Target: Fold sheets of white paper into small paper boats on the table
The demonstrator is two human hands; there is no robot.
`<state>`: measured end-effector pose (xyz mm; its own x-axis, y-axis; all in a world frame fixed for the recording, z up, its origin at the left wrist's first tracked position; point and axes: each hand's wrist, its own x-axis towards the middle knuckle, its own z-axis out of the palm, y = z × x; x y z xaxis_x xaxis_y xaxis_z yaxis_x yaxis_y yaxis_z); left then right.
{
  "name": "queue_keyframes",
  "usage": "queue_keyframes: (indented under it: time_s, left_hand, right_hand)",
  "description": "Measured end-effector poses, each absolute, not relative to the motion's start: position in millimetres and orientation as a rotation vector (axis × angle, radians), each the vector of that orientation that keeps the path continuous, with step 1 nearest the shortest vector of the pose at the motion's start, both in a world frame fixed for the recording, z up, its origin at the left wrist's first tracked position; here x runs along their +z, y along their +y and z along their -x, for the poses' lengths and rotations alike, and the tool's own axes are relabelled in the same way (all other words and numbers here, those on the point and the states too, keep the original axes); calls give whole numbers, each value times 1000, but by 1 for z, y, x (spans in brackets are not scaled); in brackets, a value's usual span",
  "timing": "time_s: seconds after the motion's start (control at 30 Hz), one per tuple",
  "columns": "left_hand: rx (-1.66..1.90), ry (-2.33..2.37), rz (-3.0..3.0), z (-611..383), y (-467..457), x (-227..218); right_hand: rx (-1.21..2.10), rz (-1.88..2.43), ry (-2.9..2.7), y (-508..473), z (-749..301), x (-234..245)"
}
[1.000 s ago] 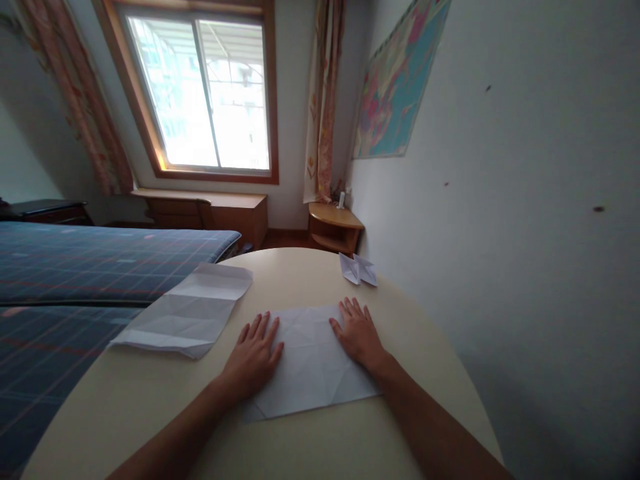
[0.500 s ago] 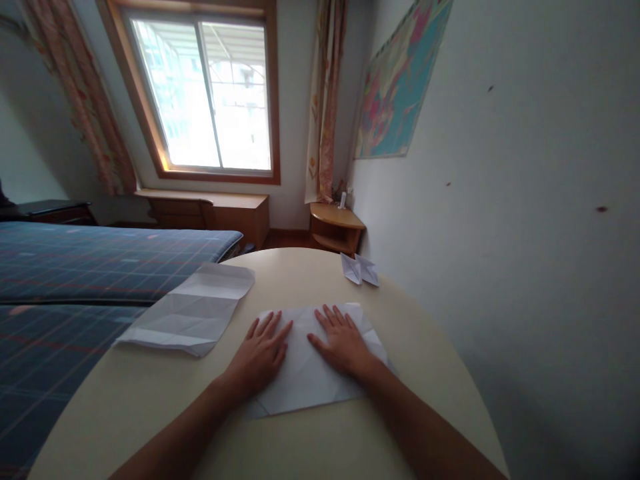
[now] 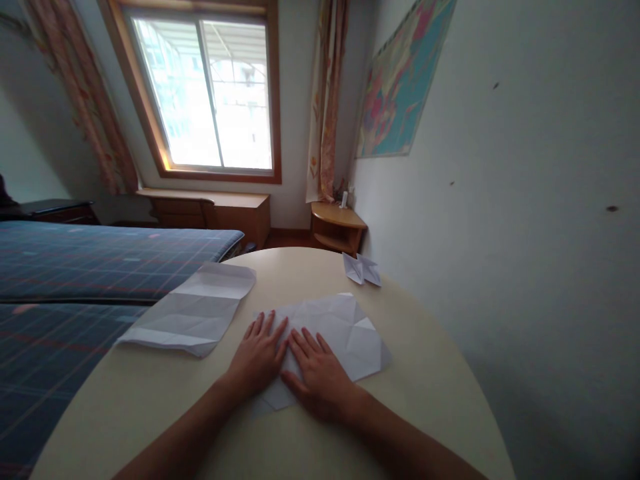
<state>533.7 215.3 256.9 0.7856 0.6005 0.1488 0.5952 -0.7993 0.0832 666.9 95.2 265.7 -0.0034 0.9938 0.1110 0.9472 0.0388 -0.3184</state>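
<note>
A creased white sheet of paper (image 3: 345, 333) lies on the round cream table (image 3: 430, 400) in front of me, its corners folded in. My left hand (image 3: 260, 353) rests on the sheet's left part, fingers spread and flat. Beside it, my right hand (image 3: 317, 373) lies flat on the paper's near middle, fingers stretched out and close to the left hand's fingertips. Neither hand grips anything. Parts of the sheet are hidden under both palms.
More creased white paper (image 3: 195, 310) lies at the table's left edge. A small folded paper piece (image 3: 361, 269) with pointed ends sits near the far right edge. A bed with a plaid cover (image 3: 100, 260) adjoins the table at left; a white wall (image 3: 540, 280) stands at right.
My right hand has slid left and nearer to me over the paper, uncovering its right part. The left hand has stayed almost in place.
</note>
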Motion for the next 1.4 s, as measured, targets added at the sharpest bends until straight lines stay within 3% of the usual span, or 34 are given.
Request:
queue_keyframes:
  time_s: [0.4,0.57,0.7,0.83,1.03,1.23,1.4]
  left_hand:
    - [258,1082,-2937,-534,215,256]
    - [290,1169,-2903,-535,210,256]
    - [350,1179,-2892,-534,210,252]
    - [300,1066,-2905,-533,213,250]
    - [251,1117,-2901,-534,212,251]
    - [248,1270,-2874,-537,202,257]
    - [240,1373,-2882,-537,194,261]
  right_hand:
    - [127,2570,-1489,104,-775,259]
    - [-148,2399,-1589,103,-743,269]
    - [46,2214,-1751,102,-704,267]
    - [190,2292,-1755,104,-707,257]
    - [152,2562,-1491,108,-763,258]
    - [-116,2422,-1477,103,-746,273]
    - [143,2375,-1553,96,-705,267]
